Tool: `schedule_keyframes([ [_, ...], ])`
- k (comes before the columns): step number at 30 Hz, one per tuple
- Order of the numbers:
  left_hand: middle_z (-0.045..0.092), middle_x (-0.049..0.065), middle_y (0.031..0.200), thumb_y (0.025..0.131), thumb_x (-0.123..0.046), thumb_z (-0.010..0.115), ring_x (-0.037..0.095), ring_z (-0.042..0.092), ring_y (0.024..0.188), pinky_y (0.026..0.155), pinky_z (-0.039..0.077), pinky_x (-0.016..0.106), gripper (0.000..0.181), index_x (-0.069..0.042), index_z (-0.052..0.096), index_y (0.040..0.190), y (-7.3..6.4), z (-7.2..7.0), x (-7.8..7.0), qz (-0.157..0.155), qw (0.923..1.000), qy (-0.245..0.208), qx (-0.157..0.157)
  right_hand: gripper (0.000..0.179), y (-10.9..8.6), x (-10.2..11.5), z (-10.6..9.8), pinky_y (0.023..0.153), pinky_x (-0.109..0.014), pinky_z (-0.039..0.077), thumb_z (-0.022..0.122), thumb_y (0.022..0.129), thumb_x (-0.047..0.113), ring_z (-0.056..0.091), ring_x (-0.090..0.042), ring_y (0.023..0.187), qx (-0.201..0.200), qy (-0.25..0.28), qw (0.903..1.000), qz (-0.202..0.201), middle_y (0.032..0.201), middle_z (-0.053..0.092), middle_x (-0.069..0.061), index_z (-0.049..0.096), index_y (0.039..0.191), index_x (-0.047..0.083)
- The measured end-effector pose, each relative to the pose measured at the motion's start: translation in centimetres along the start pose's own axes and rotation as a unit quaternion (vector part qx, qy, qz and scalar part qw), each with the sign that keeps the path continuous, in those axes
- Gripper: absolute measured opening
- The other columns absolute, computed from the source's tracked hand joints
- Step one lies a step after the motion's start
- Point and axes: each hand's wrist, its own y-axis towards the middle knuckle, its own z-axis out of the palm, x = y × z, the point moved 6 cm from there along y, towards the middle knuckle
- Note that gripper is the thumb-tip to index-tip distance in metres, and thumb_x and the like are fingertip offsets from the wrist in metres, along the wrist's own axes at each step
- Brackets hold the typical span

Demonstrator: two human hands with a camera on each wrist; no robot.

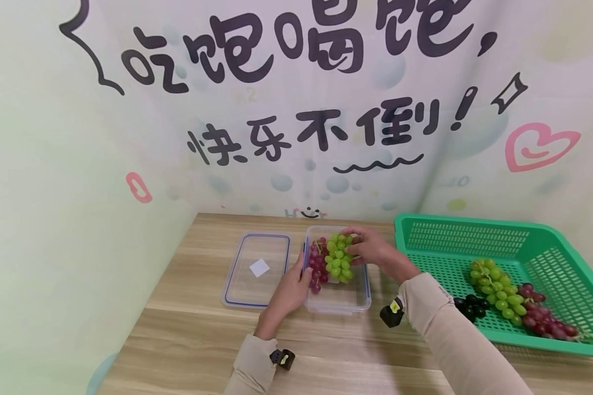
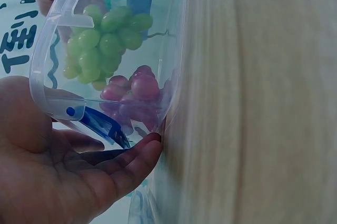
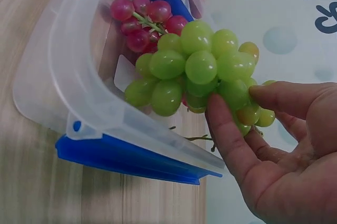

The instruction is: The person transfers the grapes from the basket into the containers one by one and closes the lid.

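A clear plastic food container (image 1: pixel 361 299) with blue latches stands uncovered on the table. My left hand (image 1: pixel 291 288) holds its left side, fingers along the outer wall beside a blue latch (image 2: pixel 102 124). A bunch of red grapes (image 1: pixel 318 263) lies inside at the left. Over the container, my right hand (image 1: pixel 370 248) pinches a bunch of green grapes (image 3: pixel 184 69) between thumb and fingers. In the right wrist view these green grapes partly cover the red ones (image 3: pixel 139 21). Left of the container lies its clear lid (image 1: pixel 274 291), flat on the table.
A green plastic basket (image 1: pixel 558 258) stands at the right. In it lie another green grape bunch (image 1: pixel 496 288), a red bunch (image 1: pixel 546 318) and black grapes (image 1: pixel 470 308). A printed cloth (image 1: pixel 296 109) hangs behind the wooden table (image 1: pixel 188 329). A white paper square (image 1: pixel 259 267) shows at the lid.
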Motion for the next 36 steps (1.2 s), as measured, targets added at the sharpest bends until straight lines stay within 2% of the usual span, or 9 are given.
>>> schedule_keyframes([
  [6,0.048,0.024,0.145,0.108,-0.028,0.035,0.010,0.038,0.047,0.045,0.042,0.024,0.060,-0.005,0.013,0.158,-0.1,0.0,-0.1,-0.001,1.0000,-0.008,0.003,0.043,0.0,0.4,0.6,0.084,-0.044,0.059,0.052,0.096,-0.005,0.061,-0.037,0.114,-0.004,-0.042,0.9991,-0.007,0.134,0.054,-0.027,0.053,0.138,0.005],
  [9,0.048,0.024,0.144,0.108,-0.028,0.035,0.010,0.037,0.047,0.045,0.042,0.024,0.060,-0.005,0.013,0.158,-0.1,0.0,0.0,-0.001,1.0000,-0.009,0.002,0.043,-0.1,0.6,0.9,0.086,-0.046,0.059,0.051,0.096,-0.006,0.059,-0.039,0.116,-0.006,-0.049,0.9988,-0.002,0.135,0.052,-0.027,0.053,0.138,0.005],
  [13,0.033,0.019,0.158,0.108,-0.028,0.036,0.010,0.037,0.048,0.047,0.043,0.025,0.060,-0.005,0.014,0.158,0.0,0.0,0.0,0.002,1.0000,-0.003,0.000,0.044,-0.1,0.6,1.0,0.087,-0.047,0.058,0.051,0.096,-0.006,0.059,-0.038,0.116,-0.013,-0.055,0.9984,0.005,0.133,0.053,-0.026,0.054,0.138,0.006],
  [24,0.042,0.022,0.151,0.108,-0.027,0.036,0.010,0.038,0.048,0.046,0.042,0.024,0.059,-0.005,0.014,0.158,0.0,0.1,0.1,0.005,1.0000,-0.004,0.000,0.051,-0.1,0.4,1.1,0.086,-0.047,0.058,0.052,0.093,-0.008,0.059,-0.040,0.117,-0.025,-0.080,0.9965,-0.003,0.135,0.051,-0.028,0.052,0.142,0.006],
  [26,0.040,0.021,0.153,0.108,-0.028,0.036,0.009,0.038,0.048,0.046,0.042,0.023,0.059,-0.006,0.013,0.158,0.0,0.1,0.1,0.001,1.0000,-0.003,0.001,0.053,-0.1,0.4,1.0,0.083,-0.045,0.059,0.052,0.093,-0.008,0.062,-0.035,0.111,-0.028,-0.092,0.9953,-0.005,0.139,0.049,-0.029,0.050,0.144,0.007],
  [30,0.043,0.024,0.150,0.108,-0.027,0.035,0.009,0.039,0.048,0.046,0.043,0.024,0.059,-0.005,0.014,0.158,0.0,0.2,0.1,0.001,1.0000,-0.003,0.001,0.054,-0.4,0.8,0.9,0.072,-0.040,0.060,0.051,0.093,-0.008,0.063,-0.021,0.076,-0.040,-0.131,0.9905,-0.014,0.145,0.045,-0.032,0.049,0.145,0.007],
  [32,0.047,0.025,0.146,0.108,-0.027,0.035,0.009,0.039,0.048,0.045,0.043,0.024,0.059,-0.005,0.014,0.158,0.0,0.1,0.0,0.000,1.0000,-0.003,0.000,0.053,-0.5,1.1,0.7,0.067,-0.039,0.059,0.050,0.093,-0.007,0.060,-0.021,0.064,-0.049,-0.155,0.9865,-0.020,0.146,0.044,-0.032,0.049,0.145,0.007],
  [34,0.054,0.026,0.135,0.108,-0.027,0.035,0.010,0.040,0.048,0.045,0.043,0.024,0.059,-0.005,0.014,0.158,0.0,0.1,0.0,0.000,1.0000,-0.003,0.000,0.050,-0.6,1.2,0.4,0.069,-0.038,0.059,0.050,0.094,-0.004,0.066,-0.025,0.075,-0.063,-0.179,0.9814,-0.028,0.145,0.046,-0.031,0.050,0.144,0.006],
  [36,0.057,0.026,0.127,0.108,-0.028,0.035,0.009,0.040,0.048,0.044,0.043,0.024,0.059,-0.005,0.013,0.158,0.1,0.1,0.0,0.000,1.0000,-0.002,0.000,0.048,-0.8,1.3,0.2,0.076,-0.039,0.059,0.050,0.095,-0.001,0.068,-0.034,0.097,-0.075,-0.196,0.9770,-0.039,0.144,0.048,-0.030,0.051,0.142,0.005],
])
